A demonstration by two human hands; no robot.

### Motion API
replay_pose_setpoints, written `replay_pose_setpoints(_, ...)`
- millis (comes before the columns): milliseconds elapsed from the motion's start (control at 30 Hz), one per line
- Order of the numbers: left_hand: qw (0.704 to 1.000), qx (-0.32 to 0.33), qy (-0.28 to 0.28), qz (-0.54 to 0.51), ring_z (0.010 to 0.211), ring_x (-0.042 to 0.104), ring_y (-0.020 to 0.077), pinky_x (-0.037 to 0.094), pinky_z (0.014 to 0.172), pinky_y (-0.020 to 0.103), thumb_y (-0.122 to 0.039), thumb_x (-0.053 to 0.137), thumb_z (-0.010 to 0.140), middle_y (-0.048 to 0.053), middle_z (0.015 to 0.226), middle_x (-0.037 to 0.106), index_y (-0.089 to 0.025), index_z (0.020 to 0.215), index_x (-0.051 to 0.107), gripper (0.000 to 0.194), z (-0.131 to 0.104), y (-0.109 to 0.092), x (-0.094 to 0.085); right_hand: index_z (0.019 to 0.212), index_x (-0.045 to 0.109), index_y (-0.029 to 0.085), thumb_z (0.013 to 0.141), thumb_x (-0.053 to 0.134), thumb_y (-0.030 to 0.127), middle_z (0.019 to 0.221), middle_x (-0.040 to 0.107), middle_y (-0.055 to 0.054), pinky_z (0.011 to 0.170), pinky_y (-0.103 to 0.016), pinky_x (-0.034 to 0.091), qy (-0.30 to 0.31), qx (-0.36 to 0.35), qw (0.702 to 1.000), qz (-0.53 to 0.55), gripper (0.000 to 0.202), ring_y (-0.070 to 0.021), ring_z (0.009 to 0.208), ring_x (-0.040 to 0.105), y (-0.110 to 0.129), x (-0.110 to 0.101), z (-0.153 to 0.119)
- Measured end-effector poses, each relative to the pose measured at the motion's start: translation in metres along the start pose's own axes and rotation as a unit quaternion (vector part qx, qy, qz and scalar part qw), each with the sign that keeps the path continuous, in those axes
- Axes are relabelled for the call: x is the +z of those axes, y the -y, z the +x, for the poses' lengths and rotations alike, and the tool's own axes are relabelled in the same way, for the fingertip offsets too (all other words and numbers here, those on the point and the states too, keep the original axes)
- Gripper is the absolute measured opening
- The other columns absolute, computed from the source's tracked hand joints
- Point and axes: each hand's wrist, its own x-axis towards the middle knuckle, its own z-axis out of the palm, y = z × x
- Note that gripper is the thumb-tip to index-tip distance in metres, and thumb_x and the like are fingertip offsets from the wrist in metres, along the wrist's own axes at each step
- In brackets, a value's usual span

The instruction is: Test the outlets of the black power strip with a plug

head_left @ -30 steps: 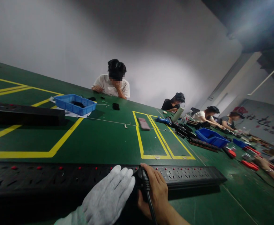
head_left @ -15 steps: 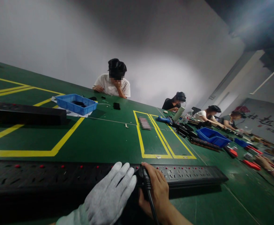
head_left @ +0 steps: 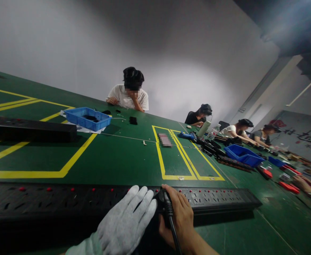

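Observation:
A long black power strip (head_left: pixel 221 198) with rows of sockets and small red buttons lies across the near side of the table. My left hand (head_left: pixel 127 221), in a pale grey glove, rests flat on it with its fingers stretched out. Just to the right, my bare right hand (head_left: pixel 180 216) grips a black plug (head_left: pixel 162 202) against the strip's socket face. The plug's cord (head_left: pixel 174 233) runs down toward me past the palm. Whether the plug's pins are fully in the socket is hidden.
Another black strip (head_left: pixel 30 129) lies at left, near a light blue tray (head_left: pixel 88 124) of black parts. Yellow tape marks the green table (head_left: pixel 123 159). A dark blue bin (head_left: pixel 243 156), tools and red-handled items crowd the right. Several people sit along the table.
Both hands keep the same hold on the strip and plug. The whole view has shifted very slightly.

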Motion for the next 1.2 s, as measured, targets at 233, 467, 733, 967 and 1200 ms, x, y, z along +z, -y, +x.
replay_pose_setpoints(233,1.0,-0.001,0.012,-0.013,0.118,0.055,0.0265,0.028,0.11,0.047,-0.021,0.05,0.087,0.008,0.123,0.063,-0.016,0.123,0.057,0.037,-0.003,0.0,0.0036,0.142,0.034,0.012,0.076,0.05,0.023,0.124,0.061,-0.013,0.093,-0.046,0.051,0.003,0.002,1.0,-0.005,0.069,-0.0287,0.107,0.063,-0.0011,0.0013,-0.0022)
replay_pose_setpoints(467,1.0,0.005,0.014,-0.01,0.117,0.055,0.0264,0.028,0.11,0.048,-0.022,0.049,0.087,0.008,0.123,0.063,-0.016,0.123,0.056,0.037,-0.001,0.0009,0.0019,0.142,0.035,0.012,0.075,0.05,0.023,0.125,0.061,-0.013,0.093,-0.046,0.051,0.004,0.001,1.0,-0.01,0.069,-0.0285,0.107,0.063,-0.0009,0.0001,-0.0018)
replay_pose_setpoints(733,1.0,-0.003,-0.001,-0.017,0.12,0.054,0.0274,0.031,0.109,0.049,-0.02,0.049,0.088,0.008,0.124,0.062,-0.016,0.124,0.057,0.037,-0.0035,0.0003,0.0051,0.141,0.035,0.012,0.074,0.05,0.022,0.124,0.061,-0.013,0.092,-0.045,0.052,0.002,0.004,1.0,-0.006,0.069,-0.0284,0.107,0.063,0.0,-0.0003,-0.0002)
replay_pose_setpoints(967,1.0,0.001,0.008,-0.017,0.121,0.053,0.0277,0.029,0.11,0.049,-0.022,0.05,0.089,0.01,0.127,0.061,-0.015,0.125,0.056,0.037,-0.004,0.0002,0.0044,0.142,0.034,0.012,0.075,0.049,0.022,0.124,0.061,-0.014,0.093,-0.046,0.051,0.006,0.0,1.0,-0.007,0.069,-0.0287,0.107,0.063,-0.0004,0.0002,-0.0014)
replay_pose_setpoints(1200,1.0,0.006,0.015,-0.016,0.118,0.055,0.027,0.029,0.109,0.049,-0.021,0.049,0.088,0.01,0.125,0.062,-0.015,0.124,0.056,0.037,-0.0044,0.0005,0.0056,0.142,0.033,0.012,0.075,0.049,0.022,0.124,0.061,-0.014,0.093,-0.046,0.051,0.005,0.001,1.0,-0.004,0.071,-0.0285,0.108,0.062,0.0,-0.0001,-0.0008)
